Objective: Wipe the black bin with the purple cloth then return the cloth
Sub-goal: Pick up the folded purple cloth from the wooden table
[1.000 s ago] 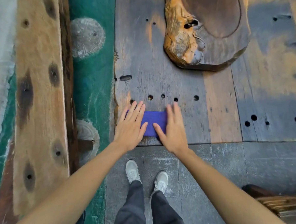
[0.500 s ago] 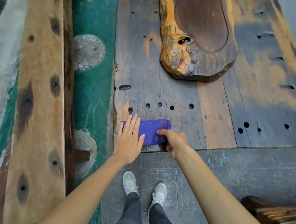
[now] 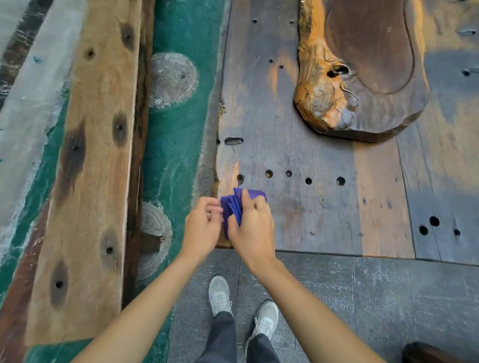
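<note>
While gripped: one purple cloth (image 3: pixel 234 206), bunched, in right hand (image 3: pixel 252 230); left hand (image 3: pixel 203 229) curled, touching it.
Surroundings: one carved slab (image 3: pixel 365 63) on worktop (image 3: pixel 304 219).

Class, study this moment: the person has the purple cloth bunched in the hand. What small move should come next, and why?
Probably lift the purple cloth clear of the wooden table and turn to look for the black bin, which is not in view. The right hand already grips the bunched cloth, and the left hand is beside it.

light: soft, even daylight, warm orange patches on the wooden table (image 3: pixel 299 122) | shadows: faint | blur: slight motion smear (mostly hands, cloth) | edges: wide-angle bowing
</note>
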